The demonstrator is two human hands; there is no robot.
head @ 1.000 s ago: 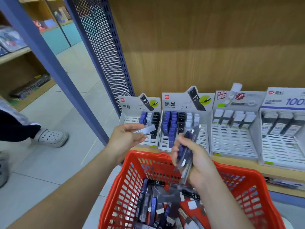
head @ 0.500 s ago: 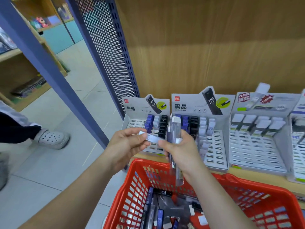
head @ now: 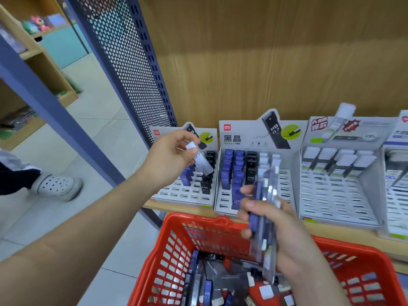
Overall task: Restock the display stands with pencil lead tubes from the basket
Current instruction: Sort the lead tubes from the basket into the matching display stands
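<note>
**Change since half a second ago:** we record the left hand (head: pixel 170 160) now apart from the right hand (head: pixel 287 239). It has risen to the left stand (head: pixel 176 196), while the right has dropped over the basket (head: pixel 198 223).

**Item 1. Single tube (head: pixel 202 163):** slim, flat-sided, pale translucent plastic with a white cap. The left fingers (head: pixel 185 135) pinch it at the cap end between thumb and forefinger. The body slants down and right out of them, with its lower end in front of the stand's black tubes; whether it touches them we cannot tell.

**Item 2. Bundle of tubes (head: pixel 262 217):** blue and clear plastic, glossy, blurred. The right fingers (head: pixel 249 204) are curled round its middle. Ends stick out above the fingers and below the palm, toward the basket.

**Item 3. Basket:** red plastic with lattice walls, holding loose tubes (head: pixel 207 290) in blue, black and grey.

**Item 4. Stands:** white card with slotted faces and printed headers. The left stand holds blue and black tubes; the second stand (head: pixel 284 184) holds blue, black and white rows. Both sit on a wooden shelf (head: pixel 353 237).
</note>
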